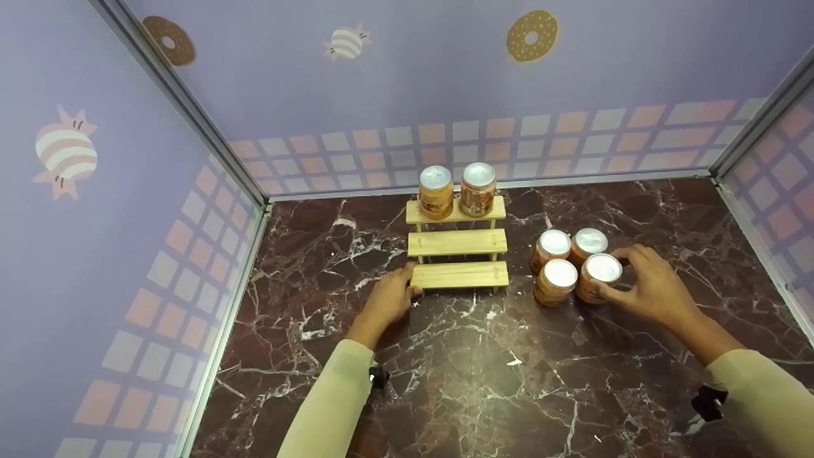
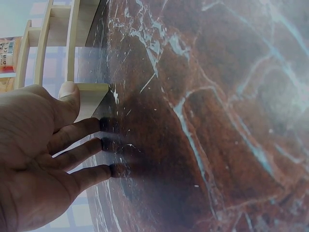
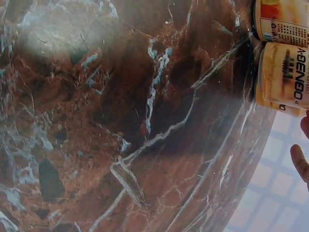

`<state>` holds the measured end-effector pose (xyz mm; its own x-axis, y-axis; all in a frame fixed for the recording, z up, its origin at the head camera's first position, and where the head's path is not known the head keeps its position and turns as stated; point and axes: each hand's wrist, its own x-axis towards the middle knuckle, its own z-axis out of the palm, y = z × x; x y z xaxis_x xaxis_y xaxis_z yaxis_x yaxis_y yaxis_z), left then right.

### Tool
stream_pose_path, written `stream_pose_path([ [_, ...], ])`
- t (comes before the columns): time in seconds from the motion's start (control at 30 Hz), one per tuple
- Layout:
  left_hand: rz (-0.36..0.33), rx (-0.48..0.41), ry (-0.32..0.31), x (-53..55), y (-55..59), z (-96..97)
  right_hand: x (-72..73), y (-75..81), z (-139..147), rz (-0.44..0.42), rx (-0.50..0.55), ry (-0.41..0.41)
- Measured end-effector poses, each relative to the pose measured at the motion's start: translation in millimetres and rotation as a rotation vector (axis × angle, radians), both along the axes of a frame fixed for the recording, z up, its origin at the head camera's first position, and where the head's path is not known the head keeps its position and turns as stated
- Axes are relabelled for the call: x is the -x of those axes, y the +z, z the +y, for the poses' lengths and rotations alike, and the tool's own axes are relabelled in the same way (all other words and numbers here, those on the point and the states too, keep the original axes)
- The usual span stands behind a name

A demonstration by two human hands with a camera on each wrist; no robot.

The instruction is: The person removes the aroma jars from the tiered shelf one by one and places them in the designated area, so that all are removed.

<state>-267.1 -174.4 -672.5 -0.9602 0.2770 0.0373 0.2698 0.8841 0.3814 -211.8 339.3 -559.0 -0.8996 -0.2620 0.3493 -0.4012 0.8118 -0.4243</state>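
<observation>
A three-step wooden rack (image 1: pixel 458 243) stands on the table near the back wall. Two orange cans with silver lids, a left can (image 1: pixel 435 192) and a right can (image 1: pixel 478 189), sit upright on its top step. At the lowest step's left end, my left hand (image 1: pixel 389 296) pinches the rack between thumb and forefinger; its other fingers (image 2: pixel 79 152) stretch out loosely. To the right, my right hand (image 1: pixel 655 286) holds the front right can (image 1: pixel 591 289) of a tight cluster, thumb in front and fingers behind. That can stands upright, touching or nearly touching its neighbours.
Around the held can are a front left can (image 1: pixel 555 283), a back left can (image 1: pixel 552 248) and a back right can (image 1: pixel 589 243). The dark marbled table (image 1: pixel 470 381) is bounded by a purple back wall (image 1: pixel 413 70) and side walls with metal edging.
</observation>
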Motion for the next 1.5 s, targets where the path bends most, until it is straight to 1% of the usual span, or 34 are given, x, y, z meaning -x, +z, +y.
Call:
stream_pose_path([
  [0.13,-0.007,0.003,0.005,-0.1,-1.3,-0.1,-0.4,-3.3,-2,-0.007,0.011,0.001],
  [0.43,-0.003,-0.005,0.014,-0.9,-1.9,0.4,1.2,-11.2,-5,0.013,0.037,0.004],
  [0.73,-0.014,0.013,0.016,-0.9,-0.4,0.7,-0.9,-12.2,-7,-0.023,0.048,-0.002],
  [0.9,-0.019,0.013,0.013,-1.5,1.8,0.8,-2.4,-15.8,-7,-0.024,0.058,-0.003],
  [1.13,-0.039,0.001,0.029,-1.5,2.7,1.2,-3.1,-18.6,-8,-0.015,0.062,-0.013],
  [1.37,-0.034,0.008,0.026,-1.3,1.9,0.8,-3.3,-20.1,-7,-0.012,0.081,-0.002],
  [1.5,-0.035,0.016,0.029,-1.5,0.6,0.3,-3.5,-20.0,-7,-0.025,0.081,0.004],
])
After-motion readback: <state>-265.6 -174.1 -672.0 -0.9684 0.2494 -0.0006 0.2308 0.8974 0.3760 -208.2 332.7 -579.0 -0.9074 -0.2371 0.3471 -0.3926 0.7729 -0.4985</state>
